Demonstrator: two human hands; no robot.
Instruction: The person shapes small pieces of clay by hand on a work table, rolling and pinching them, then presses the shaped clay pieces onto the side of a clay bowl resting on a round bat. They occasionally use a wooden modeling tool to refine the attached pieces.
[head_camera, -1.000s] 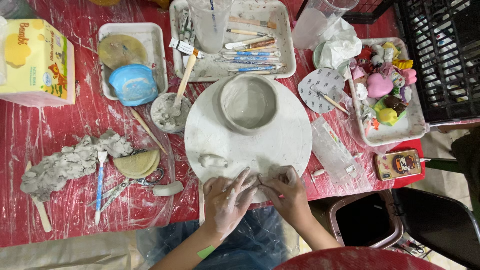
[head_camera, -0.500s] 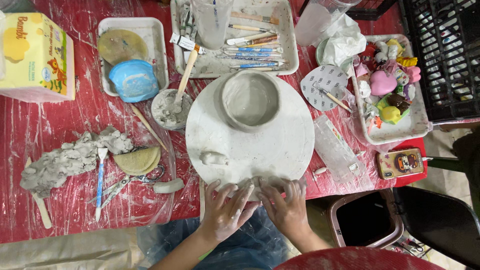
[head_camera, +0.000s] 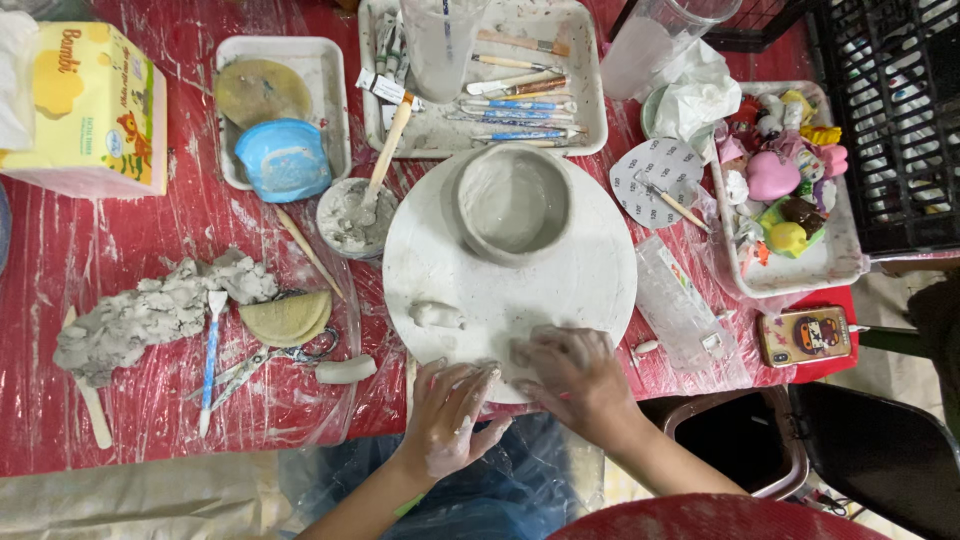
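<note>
Right hand (head_camera: 570, 375) now flat on round board (head_camera: 510, 280), palm down, grip open over clay, blurred. Left hand (head_camera: 450, 415) slid back to board edge, fingers spread, holding nothing. Clay bowl (head_camera: 510, 200) beyond both, unmoved.

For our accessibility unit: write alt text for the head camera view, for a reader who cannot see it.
Two clay-smeared hands, left hand and right hand, press on the near edge of a round white board that carries a grey clay bowl. Around it, on a red plastic-covered table, lie a clay lump, tool trays and a slip cup.
</note>
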